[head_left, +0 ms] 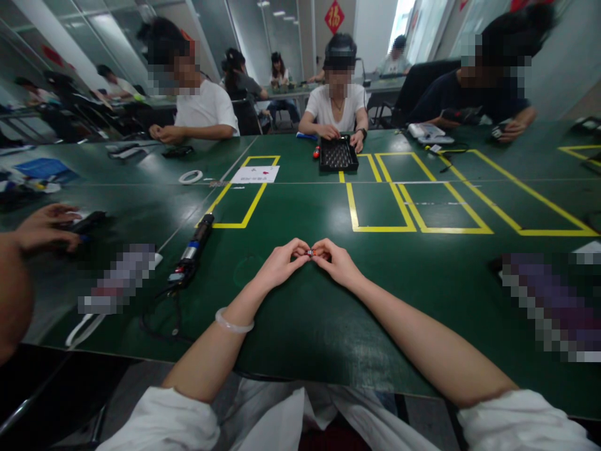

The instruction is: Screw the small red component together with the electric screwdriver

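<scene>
Close together over the green table, my two hands meet at their fingertips. Between them is a tiny part, with some red and a metallic glint; its kind is too small to make out. My left hand pinches it from the left, thumb and forefinger closed. From the right, my right hand pinches it in the same way. To the left of my left hand lies an electric screwdriver, black with a silver and blue band, with a dark cord.
Yellow tape outlines mark the table ahead. Across from me a person handles a black tray. Further back lie a paper sheet and a tape roll. A neighbour's hand is at the left; a blurred-out object lies nearer.
</scene>
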